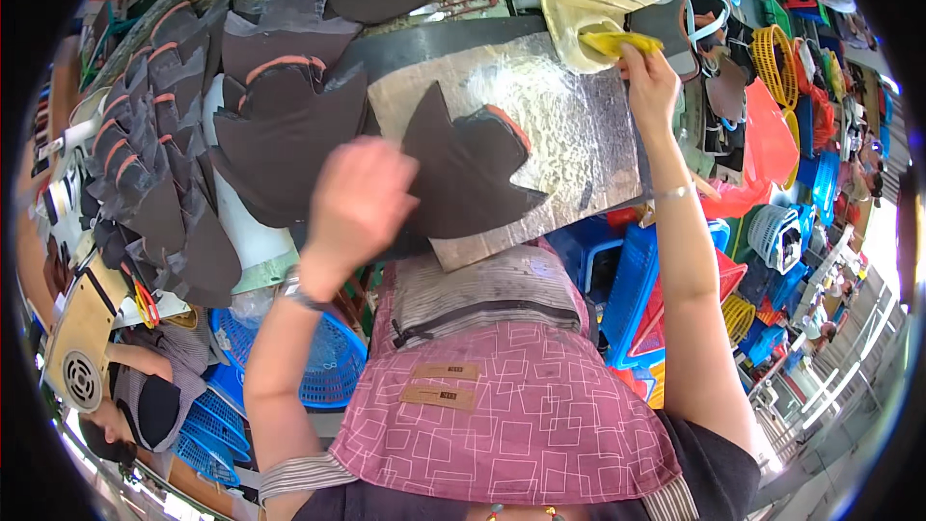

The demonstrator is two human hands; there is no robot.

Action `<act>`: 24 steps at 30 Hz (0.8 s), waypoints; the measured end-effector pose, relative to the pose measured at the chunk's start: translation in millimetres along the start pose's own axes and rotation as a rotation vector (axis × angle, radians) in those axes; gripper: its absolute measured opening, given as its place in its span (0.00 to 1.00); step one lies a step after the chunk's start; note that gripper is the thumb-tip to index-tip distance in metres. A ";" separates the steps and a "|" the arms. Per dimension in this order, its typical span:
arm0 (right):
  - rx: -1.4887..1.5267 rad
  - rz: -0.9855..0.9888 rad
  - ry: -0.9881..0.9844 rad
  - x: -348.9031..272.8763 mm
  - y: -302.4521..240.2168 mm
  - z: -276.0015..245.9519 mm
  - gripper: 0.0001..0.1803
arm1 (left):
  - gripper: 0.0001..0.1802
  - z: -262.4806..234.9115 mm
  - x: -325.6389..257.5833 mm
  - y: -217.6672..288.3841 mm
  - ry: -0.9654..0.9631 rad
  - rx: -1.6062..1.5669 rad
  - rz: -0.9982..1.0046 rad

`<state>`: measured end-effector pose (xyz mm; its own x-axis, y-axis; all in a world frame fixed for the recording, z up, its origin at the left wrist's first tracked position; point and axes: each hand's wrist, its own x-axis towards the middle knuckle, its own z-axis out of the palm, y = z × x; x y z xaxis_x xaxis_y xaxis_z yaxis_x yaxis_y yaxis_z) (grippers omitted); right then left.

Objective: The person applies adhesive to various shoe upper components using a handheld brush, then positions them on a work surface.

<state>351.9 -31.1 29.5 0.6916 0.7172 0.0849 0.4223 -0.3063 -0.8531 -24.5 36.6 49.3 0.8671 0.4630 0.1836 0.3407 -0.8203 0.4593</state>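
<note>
My right hand (652, 87) pinches a flat, yellow glue-coated brush (617, 42). Its far end is at the round mouth of a pot (579, 0) thickly crusted with pale yellow glue. A dark brown shoe-upper piece (463, 169) with an orange-edged curve lies flat on a worn board (588, 154) smeared with whitish glue. At that piece's left side is my left hand (362, 198), smeared by motion, so its fingers cannot be made out. Another brown upper piece (289, 135) lies left of the board, beyond this hand.
Overlapping brown upper pieces (159, 154) fill the left of the bench. Blue baskets (328, 357) stand below on the left, near a seated person (164, 376). Blue crates (637, 289) and a red plastic sheet (762, 150) are on the right.
</note>
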 end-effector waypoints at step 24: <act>-0.207 -0.066 -0.450 -99.1 8.5 12.5 0.13 | 0.17 41.5 25.8 72.8 -0.166 0.193 0.311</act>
<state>279.6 -96.9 7.4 0.3572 0.9243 -0.1345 0.5955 -0.3363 -0.7296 37.8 -25.1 51.4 0.9811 0.1352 0.1382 0.1010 -0.9680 0.2297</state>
